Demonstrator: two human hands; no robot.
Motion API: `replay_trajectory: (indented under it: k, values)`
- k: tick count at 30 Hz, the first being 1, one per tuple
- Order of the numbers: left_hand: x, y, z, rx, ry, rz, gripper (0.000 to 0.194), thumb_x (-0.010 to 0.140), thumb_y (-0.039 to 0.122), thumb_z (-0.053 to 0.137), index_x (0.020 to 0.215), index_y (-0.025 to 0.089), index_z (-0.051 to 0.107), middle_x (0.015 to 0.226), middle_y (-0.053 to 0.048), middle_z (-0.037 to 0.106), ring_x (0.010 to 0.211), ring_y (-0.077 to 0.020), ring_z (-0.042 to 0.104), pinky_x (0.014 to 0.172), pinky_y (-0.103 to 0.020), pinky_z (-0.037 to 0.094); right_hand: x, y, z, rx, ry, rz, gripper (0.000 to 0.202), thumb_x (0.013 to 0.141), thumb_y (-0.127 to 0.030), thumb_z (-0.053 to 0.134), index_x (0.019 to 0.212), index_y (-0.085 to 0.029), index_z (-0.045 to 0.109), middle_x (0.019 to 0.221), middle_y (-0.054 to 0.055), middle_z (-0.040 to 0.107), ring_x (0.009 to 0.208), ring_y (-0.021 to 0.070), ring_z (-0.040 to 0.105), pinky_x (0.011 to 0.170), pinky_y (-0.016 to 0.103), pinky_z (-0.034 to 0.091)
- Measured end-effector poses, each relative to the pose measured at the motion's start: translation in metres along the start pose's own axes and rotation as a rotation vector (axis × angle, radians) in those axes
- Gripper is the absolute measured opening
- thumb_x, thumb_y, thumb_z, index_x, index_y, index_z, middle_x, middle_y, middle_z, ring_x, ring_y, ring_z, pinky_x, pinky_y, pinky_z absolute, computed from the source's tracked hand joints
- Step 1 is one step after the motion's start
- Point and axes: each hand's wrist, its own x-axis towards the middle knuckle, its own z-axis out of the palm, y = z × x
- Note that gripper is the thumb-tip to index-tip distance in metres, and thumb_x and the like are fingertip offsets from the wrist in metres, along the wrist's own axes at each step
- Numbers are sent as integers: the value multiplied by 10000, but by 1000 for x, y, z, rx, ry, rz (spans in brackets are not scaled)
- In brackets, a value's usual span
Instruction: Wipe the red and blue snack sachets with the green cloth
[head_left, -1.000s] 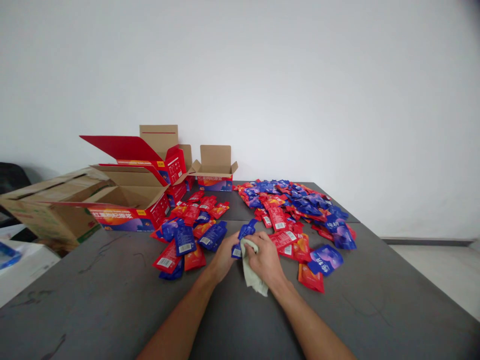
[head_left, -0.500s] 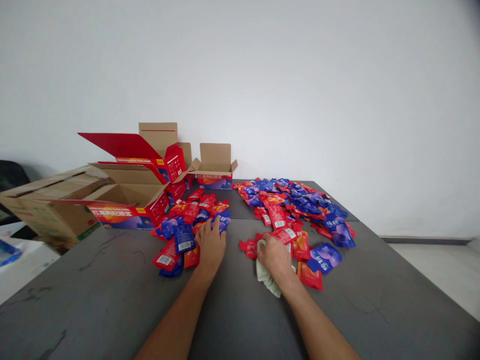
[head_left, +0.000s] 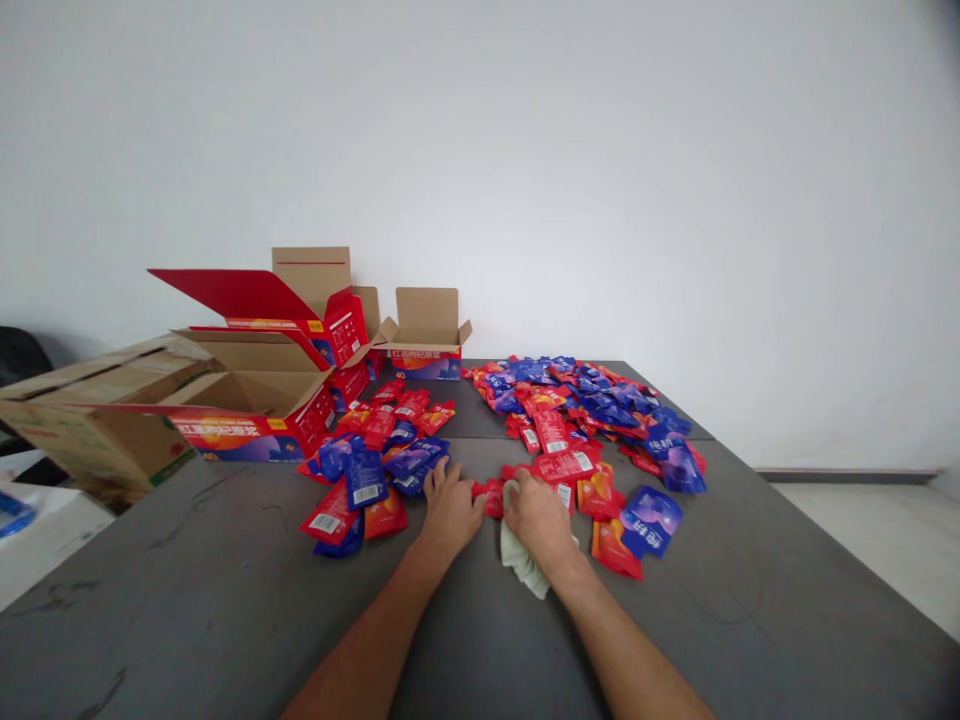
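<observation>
I see the left hand [head_left: 448, 512] loosely spread beside a red pouch [head_left: 492, 497], which lies between the hands; the right hand [head_left: 538, 515] pinches a pale cloth [head_left: 516, 560] at its other end; a small pouch group [head_left: 365, 480] sits left, a far larger heap [head_left: 600, 395] right, so I judge much is left; bare table [head_left: 480, 640] opens nearest me; cartons [head_left: 247, 440] bound the left.

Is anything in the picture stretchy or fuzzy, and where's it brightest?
Head view: the brown carton looks stretched toward the left edge; head view: small print on the pouches is too soft to read; head view: the wall glows brightest around its middle, with a dark top-right corner.
</observation>
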Motion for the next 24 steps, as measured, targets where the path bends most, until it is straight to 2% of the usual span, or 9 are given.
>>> replay_trajectory:
  k: [3, 5, 7, 9, 12, 15, 18, 20, 24]
  values:
    - [4, -3, 0, -89, 16, -24, 206, 856, 190, 532, 897, 180, 734, 1244, -121, 666, 1365, -339, 390, 1113, -504, 302, 0, -1, 1, 61, 18, -27, 220, 927, -233, 473, 1085, -177, 616, 967, 117, 725, 881, 245, 703, 709, 296, 429]
    - [9, -8, -4, -213, 54, -80, 226, 868, 155, 479, 924, 174, 697, 1130, -115, 693, 1249, -296, 501, 1053, -457, 373, 1, -1, 3, 137, 32, -65, 206, 918, -221, 488, 1067, -181, 625, 968, 103, 724, 896, 228, 693, 729, 281, 426]
    - [14, -13, -8, -391, 101, -134, 241, 906, 179, 418, 960, 171, 653, 1014, -100, 697, 1060, -246, 598, 948, -401, 444, 2, -1, 4, 245, 46, -134, 186, 899, -202, 515, 1038, -188, 637, 982, 83, 719, 929, 208, 677, 771, 265, 428]
    - [18, -17, -13, -567, 165, -173, 238, 927, 216, 390, 951, 176, 623, 925, -74, 685, 900, -211, 625, 854, -361, 470, 2, -2, 6, 358, 36, -220, 157, 882, -188, 536, 989, -197, 652, 963, 56, 716, 933, 189, 665, 802, 252, 429]
    - [20, -17, -18, -792, 262, -235, 157, 898, 275, 481, 901, 185, 609, 855, -48, 675, 809, -192, 627, 774, -319, 475, 0, -7, 8, 495, -9, -311, 140, 866, -180, 553, 938, -210, 669, 892, 19, 712, 871, 169, 656, 793, 248, 434]
    - [19, -13, -19, -1038, 290, -326, 161, 832, 331, 610, 904, 187, 622, 831, -32, 686, 756, -170, 634, 693, -272, 480, -2, -10, 9, 593, -26, -318, 138, 861, -192, 555, 924, -209, 677, 868, 10, 710, 832, 164, 649, 782, 255, 449]
    - [18, -7, -20, -1335, 203, -400, 215, 781, 324, 655, 931, 176, 616, 809, -23, 688, 700, -151, 634, 657, -259, 497, 2, -9, 10, 666, 20, -244, 142, 867, -224, 543, 925, -204, 671, 870, 17, 711, 829, 172, 648, 787, 272, 470]
    - [17, -1, -22, -1535, 91, -384, 218, 726, 233, 640, 928, 170, 591, 829, -23, 693, 704, -147, 647, 692, -278, 523, 6, -6, 12, 717, 78, -171, 159, 873, -259, 536, 950, -202, 663, 878, 20, 710, 829, 180, 650, 785, 283, 483]
    - [12, 9, -30, -1702, -86, -326, 359, 575, 96, 572, 927, 164, 581, 907, -45, 712, 775, -171, 679, 720, -303, 534, 12, 0, 13, 857, 172, -51, 218, 893, -357, 522, 972, -193, 642, 836, 23, 699, 772, 188, 648, 709, 282, 498]
